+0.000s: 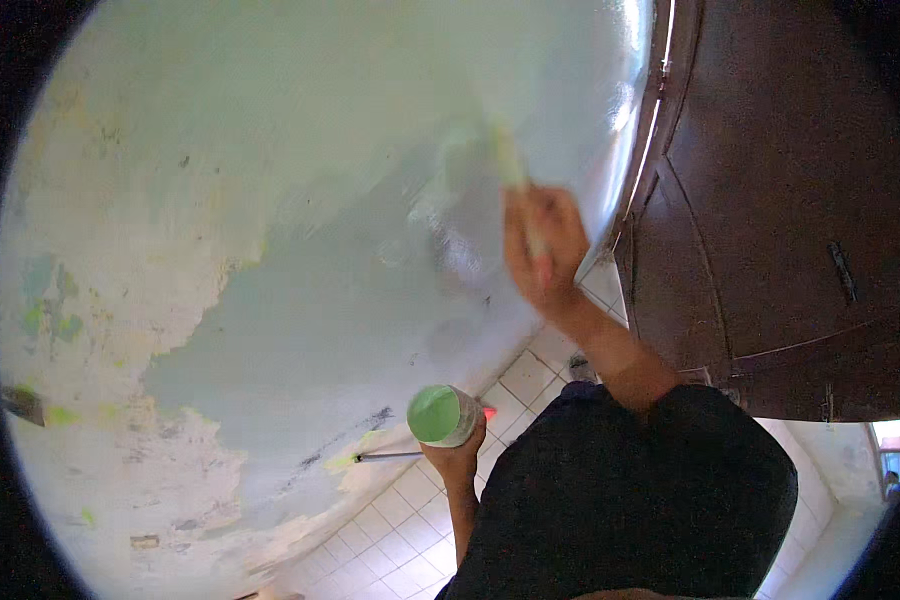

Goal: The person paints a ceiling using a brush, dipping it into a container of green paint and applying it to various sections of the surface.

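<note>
Your right hand point(548, 235) pinches the paintbrush point(510, 160) before the wall point(310, 340), likely light, best held by its handle point(537, 242); your left hand point(454, 458) grips the paint cup point(467, 418), probably heavier, slosh-prone.

Person, one. Top point(620, 500): black or very nearly so, matt, one even tone across the back and shoulders; its folds and seams are too dark for me to read. Right sleeve point(720, 430): short, roomy, of the same dark cloth, with a wide, loose opening. Left sleeve: cut and hem not clear from my spot. Right forearm point(620, 350): bare, tapering toward the wrist. Left forearm point(460, 510): bare, slender in outline. Right hand point(547, 240): ungloved, somewhat blurred. Left hand point(455, 455): ungloved, partly hidden.
</note>
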{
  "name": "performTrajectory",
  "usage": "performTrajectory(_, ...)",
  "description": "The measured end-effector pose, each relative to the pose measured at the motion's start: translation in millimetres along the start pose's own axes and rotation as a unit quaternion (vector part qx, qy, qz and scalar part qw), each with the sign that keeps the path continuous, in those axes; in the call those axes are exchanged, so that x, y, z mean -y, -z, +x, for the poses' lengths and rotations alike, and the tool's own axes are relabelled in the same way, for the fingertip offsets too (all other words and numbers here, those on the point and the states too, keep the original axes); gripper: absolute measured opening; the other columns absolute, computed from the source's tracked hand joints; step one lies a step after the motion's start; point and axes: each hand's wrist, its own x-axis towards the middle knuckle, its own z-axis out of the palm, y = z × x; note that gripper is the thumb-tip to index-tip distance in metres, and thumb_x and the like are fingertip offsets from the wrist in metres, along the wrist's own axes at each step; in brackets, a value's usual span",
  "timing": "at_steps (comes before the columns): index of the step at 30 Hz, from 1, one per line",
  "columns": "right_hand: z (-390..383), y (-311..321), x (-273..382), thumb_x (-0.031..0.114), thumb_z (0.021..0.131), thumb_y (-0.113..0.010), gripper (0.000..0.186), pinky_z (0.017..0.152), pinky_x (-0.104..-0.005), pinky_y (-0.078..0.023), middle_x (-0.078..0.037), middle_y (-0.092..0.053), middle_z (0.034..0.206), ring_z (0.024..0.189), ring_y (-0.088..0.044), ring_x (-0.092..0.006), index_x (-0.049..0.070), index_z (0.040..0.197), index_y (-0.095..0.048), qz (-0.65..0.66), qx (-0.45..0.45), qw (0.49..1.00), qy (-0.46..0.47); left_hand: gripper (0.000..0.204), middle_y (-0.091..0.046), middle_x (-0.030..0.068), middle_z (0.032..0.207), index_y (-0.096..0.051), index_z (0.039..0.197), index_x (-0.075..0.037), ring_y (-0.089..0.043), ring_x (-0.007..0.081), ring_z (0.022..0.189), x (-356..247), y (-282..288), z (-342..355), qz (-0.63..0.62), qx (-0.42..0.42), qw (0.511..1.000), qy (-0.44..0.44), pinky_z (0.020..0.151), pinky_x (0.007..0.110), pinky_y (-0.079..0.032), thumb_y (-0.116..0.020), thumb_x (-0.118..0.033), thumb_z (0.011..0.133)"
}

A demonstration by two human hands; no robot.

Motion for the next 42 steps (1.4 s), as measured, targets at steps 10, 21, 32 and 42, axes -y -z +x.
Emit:
performTrajectory(10,-43.5,-39.7,110.9,0.0,0.076,-0.076,0.034,0.065,-0.0391,-0.054,-0.015,-0.069,0.098,0.076,-0.066,-0.0273,0.007,0.11,-0.076,0.178,0.142,0.971,0.07,0.081,-0.066,0.0118,0.122,-0.055,0.132,0.001,-0.064,0.0244,0.111,2.9,-2.8,5.3,0.005,0.01,1.0,-0.004,0.099,0.04,-0.052,-0.097,-0.015,0.064)
performTrajectory(21,46.3,-25.3,25.3,-0.008,0.084,-0.074,0.016,0.071,-0.0349,-0.056,-0.013,-0.075,0.091,0.082,-0.072,-0.0245,0.002,0.097,-0.075,0.231,0.153,0.957,0.08,0.073,-0.068,0.0121,0.117,-0.061,0.124,0.001,-0.065,0.0241,0.107,6.0,-15.4,16.9,0.071,0.04,0.997,-0.015,0.096,0.039,-0.052,-0.097,-0.021,0.064)
performTrajectory(32,76.3,-1.3,-13.0,-0.004,0.085,-0.072,0.014,0.078,-0.0345,-0.057,-0.012,-0.074,0.09,0.086,-0.072,-0.0257,0.004,0.095,-0.076,0.075,0.013,0.997,0.004,0.066,-0.07,0.0113,0.111,-0.064,0.12,0.002,-0.067,0.0235,0.103,-4.0,-6.0,7.3,0.026,0.015,1.0,-0.006,0.094,0.039,-0.053,-0.096,-0.018,0.066)
performTrajectory(42,-59.1,-63.8,185.7,0.007,0.07,-0.083,0.041,0.062,-0.0371,-0.054,-0.016,-0.067,0.101,0.084,-0.067,-0.0275,0.001,0.11,-0.072,0.306,0.236,0.911,0.145,0.082,-0.064,0.0139,0.124,-0.054,0.131,0.001,-0.063,0.026,0.112,-4.5,30.1,-10.7,0.065,-0.02,0.998,0.0,0.099,0.041,-0.05,-0.098,-0.022,0.065)
